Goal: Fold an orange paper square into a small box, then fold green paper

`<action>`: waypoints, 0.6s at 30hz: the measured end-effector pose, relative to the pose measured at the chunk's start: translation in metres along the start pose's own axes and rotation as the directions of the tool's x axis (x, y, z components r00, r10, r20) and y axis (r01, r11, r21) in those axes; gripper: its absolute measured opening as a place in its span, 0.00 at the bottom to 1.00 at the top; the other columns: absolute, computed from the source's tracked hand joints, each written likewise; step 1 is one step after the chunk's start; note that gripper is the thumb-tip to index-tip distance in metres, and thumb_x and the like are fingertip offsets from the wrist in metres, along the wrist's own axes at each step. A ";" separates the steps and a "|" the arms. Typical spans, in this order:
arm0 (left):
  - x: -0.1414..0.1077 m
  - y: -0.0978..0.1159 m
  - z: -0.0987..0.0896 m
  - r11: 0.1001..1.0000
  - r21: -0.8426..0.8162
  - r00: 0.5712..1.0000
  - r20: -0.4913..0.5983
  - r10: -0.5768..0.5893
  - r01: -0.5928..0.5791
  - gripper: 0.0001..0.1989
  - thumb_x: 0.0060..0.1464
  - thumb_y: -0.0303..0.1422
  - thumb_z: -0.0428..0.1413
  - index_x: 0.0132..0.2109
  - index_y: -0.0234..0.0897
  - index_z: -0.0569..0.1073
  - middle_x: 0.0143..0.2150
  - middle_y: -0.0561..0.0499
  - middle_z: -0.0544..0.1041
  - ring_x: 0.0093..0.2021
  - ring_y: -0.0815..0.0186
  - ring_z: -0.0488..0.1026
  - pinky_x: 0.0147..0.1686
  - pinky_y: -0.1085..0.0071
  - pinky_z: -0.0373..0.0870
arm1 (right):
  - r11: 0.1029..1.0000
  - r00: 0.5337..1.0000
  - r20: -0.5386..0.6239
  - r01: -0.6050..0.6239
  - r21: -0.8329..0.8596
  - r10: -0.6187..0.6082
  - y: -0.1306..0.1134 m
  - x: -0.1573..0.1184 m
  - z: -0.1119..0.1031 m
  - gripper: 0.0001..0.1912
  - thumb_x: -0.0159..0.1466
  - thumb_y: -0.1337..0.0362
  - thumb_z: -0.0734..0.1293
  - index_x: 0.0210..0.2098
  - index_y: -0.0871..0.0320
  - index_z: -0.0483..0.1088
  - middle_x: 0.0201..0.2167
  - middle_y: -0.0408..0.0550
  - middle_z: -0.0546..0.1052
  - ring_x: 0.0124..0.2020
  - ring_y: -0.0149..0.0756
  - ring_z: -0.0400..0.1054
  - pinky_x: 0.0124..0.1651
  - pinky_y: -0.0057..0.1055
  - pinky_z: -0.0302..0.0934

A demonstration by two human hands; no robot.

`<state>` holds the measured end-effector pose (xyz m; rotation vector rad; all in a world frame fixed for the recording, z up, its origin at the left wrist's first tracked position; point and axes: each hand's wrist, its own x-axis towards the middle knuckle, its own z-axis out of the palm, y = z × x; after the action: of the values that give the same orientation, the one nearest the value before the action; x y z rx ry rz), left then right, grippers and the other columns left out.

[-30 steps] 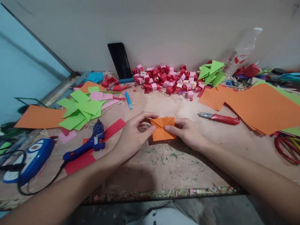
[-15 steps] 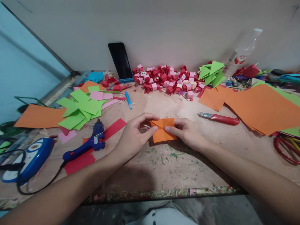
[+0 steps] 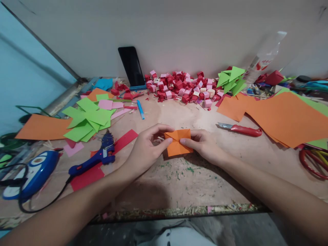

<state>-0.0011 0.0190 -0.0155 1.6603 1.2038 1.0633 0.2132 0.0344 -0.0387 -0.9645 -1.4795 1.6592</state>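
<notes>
Between my two hands is a small square of orange paper (image 3: 179,148), creased through its middle, with a folded flap along its upper left. My left hand (image 3: 150,145) pinches its left side, thumb on the front face and fingers behind. On the other side, my right hand (image 3: 203,143) grips the right edge with the thumb pressed near the centre; its other fingers are mostly hidden behind the paper. The paper is held just above the tabletop.
A glue gun (image 3: 97,157) with a cord and red paper (image 3: 88,177) lie left. Green paper pieces (image 3: 89,118) are beyond. A red-handled utility knife (image 3: 241,129), orange sheets (image 3: 289,116) and scissors (image 3: 311,162) lie right. Folded paper cubes (image 3: 181,87) and a phone (image 3: 131,66) line the back.
</notes>
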 end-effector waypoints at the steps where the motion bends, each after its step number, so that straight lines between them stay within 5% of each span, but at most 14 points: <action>1: 0.000 0.000 0.000 1.000 -0.001 1.000 0.001 -0.004 0.004 0.09 0.60 0.30 0.61 0.48 0.40 0.79 0.49 0.49 0.81 0.47 0.62 0.78 0.45 0.67 0.76 | 1.000 1.000 0.000 -0.003 0.004 0.003 0.000 0.000 0.000 0.12 0.66 0.54 0.72 0.40 0.56 0.82 0.38 0.48 0.82 0.37 0.38 0.73 0.43 0.34 0.68; 18: 0.000 0.001 0.001 1.000 0.002 1.000 -0.004 -0.019 0.019 0.09 0.59 0.30 0.62 0.47 0.41 0.79 0.48 0.49 0.81 0.46 0.62 0.78 0.44 0.67 0.77 | 1.000 1.000 0.010 -0.014 0.022 0.014 0.002 0.000 0.000 0.13 0.66 0.53 0.73 0.41 0.56 0.82 0.39 0.48 0.82 0.38 0.38 0.74 0.44 0.34 0.67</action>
<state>0.0001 0.0188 -0.0149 1.6455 1.2211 1.0541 0.2131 0.0346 -0.0408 -0.9582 -1.4613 1.6883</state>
